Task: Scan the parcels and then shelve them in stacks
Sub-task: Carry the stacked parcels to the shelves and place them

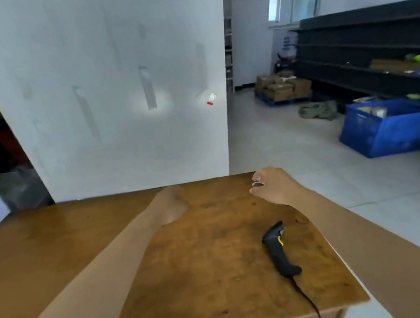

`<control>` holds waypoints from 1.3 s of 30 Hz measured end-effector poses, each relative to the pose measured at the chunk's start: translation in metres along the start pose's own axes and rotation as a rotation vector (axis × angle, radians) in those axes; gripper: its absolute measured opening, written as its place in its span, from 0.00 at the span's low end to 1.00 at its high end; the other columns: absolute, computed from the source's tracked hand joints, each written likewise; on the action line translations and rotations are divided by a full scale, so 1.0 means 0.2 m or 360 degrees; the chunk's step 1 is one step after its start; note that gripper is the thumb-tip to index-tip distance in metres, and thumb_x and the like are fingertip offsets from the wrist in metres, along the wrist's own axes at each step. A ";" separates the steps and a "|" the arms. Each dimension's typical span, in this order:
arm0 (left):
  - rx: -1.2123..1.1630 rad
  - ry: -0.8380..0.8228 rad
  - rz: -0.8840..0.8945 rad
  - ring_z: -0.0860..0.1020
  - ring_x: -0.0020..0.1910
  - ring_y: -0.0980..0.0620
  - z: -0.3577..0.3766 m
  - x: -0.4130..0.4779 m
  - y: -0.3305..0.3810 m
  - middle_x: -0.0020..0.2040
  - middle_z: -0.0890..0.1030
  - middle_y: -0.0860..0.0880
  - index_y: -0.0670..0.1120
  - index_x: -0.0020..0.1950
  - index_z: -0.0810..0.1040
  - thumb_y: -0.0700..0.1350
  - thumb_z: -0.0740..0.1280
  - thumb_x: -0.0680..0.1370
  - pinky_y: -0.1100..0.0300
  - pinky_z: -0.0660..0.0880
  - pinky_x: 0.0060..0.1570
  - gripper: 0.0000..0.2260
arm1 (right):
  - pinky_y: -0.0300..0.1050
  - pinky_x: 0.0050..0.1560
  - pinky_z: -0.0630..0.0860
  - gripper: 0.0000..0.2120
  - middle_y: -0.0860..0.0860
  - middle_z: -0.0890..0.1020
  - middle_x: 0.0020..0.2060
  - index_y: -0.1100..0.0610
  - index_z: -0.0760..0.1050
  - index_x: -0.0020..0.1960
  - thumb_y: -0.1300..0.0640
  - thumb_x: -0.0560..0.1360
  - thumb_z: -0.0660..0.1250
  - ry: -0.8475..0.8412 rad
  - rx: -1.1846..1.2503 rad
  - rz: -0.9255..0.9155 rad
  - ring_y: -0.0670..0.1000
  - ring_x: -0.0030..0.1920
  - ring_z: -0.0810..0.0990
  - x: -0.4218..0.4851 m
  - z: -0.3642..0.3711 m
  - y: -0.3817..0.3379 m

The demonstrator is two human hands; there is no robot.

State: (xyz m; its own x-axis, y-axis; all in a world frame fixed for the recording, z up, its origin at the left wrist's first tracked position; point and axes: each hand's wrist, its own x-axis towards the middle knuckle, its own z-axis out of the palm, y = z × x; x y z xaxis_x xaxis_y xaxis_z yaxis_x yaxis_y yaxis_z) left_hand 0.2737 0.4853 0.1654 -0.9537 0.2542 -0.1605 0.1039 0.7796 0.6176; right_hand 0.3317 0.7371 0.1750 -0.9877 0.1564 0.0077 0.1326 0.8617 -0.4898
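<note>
Right hand (273,186) hovers over the far right corner of the brown wooden worktop (51,239), fingers loosely curled and apparently holding nothing; a small silvery glint on one finger may be a ring. Left hand (172,203) reaches toward the middle of the far edge, but it is too blurred to tell whether it is open or closed. A black handheld barcode scanner with a yellow trigger (279,249) lies untouched near the right edge, its cable running off the near edge.

No parcel sits on the worktop. What look like parcels fill the blue plastic crate (391,127) on the floor well off to the right. Brown cardboard boxes (282,86) sit farther back beside the dark shelving (377,44).

The step in hand is probably fetching a parcel. It would go best set label-up, beside the scanner, leaving the handle clear.
</note>
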 end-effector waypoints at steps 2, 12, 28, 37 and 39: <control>-0.0086 -0.0148 -0.0010 0.77 0.43 0.50 0.21 0.07 0.04 0.46 0.78 0.48 0.42 0.58 0.75 0.44 0.62 0.78 0.56 0.74 0.42 0.10 | 0.42 0.51 0.72 0.20 0.53 0.77 0.59 0.54 0.72 0.67 0.51 0.76 0.65 -0.0013 -0.0051 0.0167 0.50 0.51 0.75 -0.04 0.06 0.16; -0.0423 -0.0512 -0.0369 0.76 0.39 0.44 1.13 0.41 0.23 0.38 0.74 0.42 0.43 0.37 0.70 0.45 0.66 0.77 0.53 0.79 0.42 0.11 | 0.44 0.56 0.73 0.20 0.54 0.76 0.63 0.57 0.71 0.67 0.53 0.76 0.65 -0.0442 -0.0082 0.0658 0.54 0.61 0.75 -0.11 0.59 0.85; -0.0442 -0.0540 -0.0643 0.80 0.45 0.44 1.64 0.69 0.15 0.46 0.78 0.45 0.42 0.53 0.75 0.48 0.75 0.69 0.53 0.81 0.31 0.18 | 0.47 0.57 0.75 0.15 0.55 0.75 0.59 0.56 0.71 0.62 0.53 0.77 0.65 -0.0541 -0.0228 0.0703 0.56 0.57 0.77 0.03 1.03 0.92; -0.0195 -0.0342 -0.0603 0.82 0.39 0.43 1.42 0.95 -0.05 0.41 0.80 0.44 0.42 0.42 0.73 0.52 0.77 0.67 0.49 0.82 0.39 0.18 | 0.46 0.47 0.74 0.12 0.55 0.76 0.57 0.56 0.74 0.60 0.58 0.77 0.63 -0.0491 -0.0159 0.0660 0.56 0.56 0.77 0.32 1.08 0.66; -0.0145 -0.0335 -0.0560 0.82 0.40 0.43 1.44 0.93 -0.07 0.41 0.80 0.45 0.41 0.43 0.75 0.54 0.76 0.67 0.52 0.80 0.37 0.19 | 0.45 0.45 0.71 0.12 0.55 0.76 0.58 0.56 0.74 0.61 0.59 0.77 0.62 -0.0524 -0.0183 0.0689 0.56 0.56 0.77 0.32 1.09 0.65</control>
State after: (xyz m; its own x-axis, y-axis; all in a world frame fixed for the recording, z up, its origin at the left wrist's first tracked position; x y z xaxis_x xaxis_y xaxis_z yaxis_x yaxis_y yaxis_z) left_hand 0.1759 0.6856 -0.0951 -0.8472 0.1001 -0.5218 -0.2524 0.7884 0.5610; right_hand 0.2677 0.7541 -0.0784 -0.8124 0.3643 -0.4552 0.5220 0.8023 -0.2894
